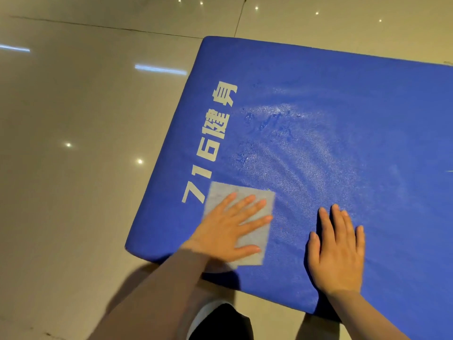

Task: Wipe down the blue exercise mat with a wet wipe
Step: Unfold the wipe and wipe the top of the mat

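The blue exercise mat [343, 143] lies on the floor and fills the right half of the view, with white printed characters along its left edge. A pale square wet wipe [220, 192] lies flat near the mat's near left corner. My left hand [230, 229] presses flat on the wipe with fingers spread and straight. To its right, my right hand [338, 251] rests flat on the bare mat, fingers straight. Wet glistening streaks [282, 133] show on the mat beyond the hands.
Glossy beige floor tiles [85, 143] surround the mat on the left and far side, reflecting ceiling lights. A dark shoe with a white edge [220, 322] shows at the bottom, just off the mat's near edge.
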Motion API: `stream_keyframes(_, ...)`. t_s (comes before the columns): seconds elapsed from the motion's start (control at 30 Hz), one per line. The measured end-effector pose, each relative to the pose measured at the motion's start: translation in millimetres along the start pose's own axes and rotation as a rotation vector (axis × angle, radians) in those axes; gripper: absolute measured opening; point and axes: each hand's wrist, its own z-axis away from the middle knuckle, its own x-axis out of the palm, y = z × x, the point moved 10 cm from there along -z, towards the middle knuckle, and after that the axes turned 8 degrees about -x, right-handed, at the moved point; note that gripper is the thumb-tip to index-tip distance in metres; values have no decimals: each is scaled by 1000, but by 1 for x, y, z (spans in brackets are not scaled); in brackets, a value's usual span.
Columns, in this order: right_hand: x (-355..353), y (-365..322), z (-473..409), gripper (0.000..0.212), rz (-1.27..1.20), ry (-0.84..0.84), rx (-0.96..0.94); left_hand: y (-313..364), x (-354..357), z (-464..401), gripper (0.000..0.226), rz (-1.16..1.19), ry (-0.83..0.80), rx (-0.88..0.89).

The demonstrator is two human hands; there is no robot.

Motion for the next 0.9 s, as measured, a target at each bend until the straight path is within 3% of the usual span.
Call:
stream_keyframes(0.17, 0, 0, 1, 59, -5, 2, 8, -101, -3, 92, 75, -120, -48, -139)
stream_keyframes(0.27, 1, 0, 1, 59, -8, 1, 10, -116, 0, 105, 75, -134, -127, -117)
stream_keyframes(0.33, 2, 1, 1, 59, -13, -4, 9, -107, -5, 93, 73, -81, -110, -193)
stream_keyframes(0.5, 0, -1, 1, 60, -13, 6, 4, -112, -21, 100, 57, 72, 94, -862)
stream_keyframes(0.63, 4, -2, 2, 59, -3, -9, 7, -114, 5, 105, 72, 46, -5, -1023)
stream_keyframes(0.7, 3, -1, 1, 59, 10, -4, 10, -95, 6, 82, 71, 19, 21, -950)
stream_keyframes(0.9, 3, 0, 3, 57, 14, 12, 3, 54, -1, -24, 63, 42, 48, -260)
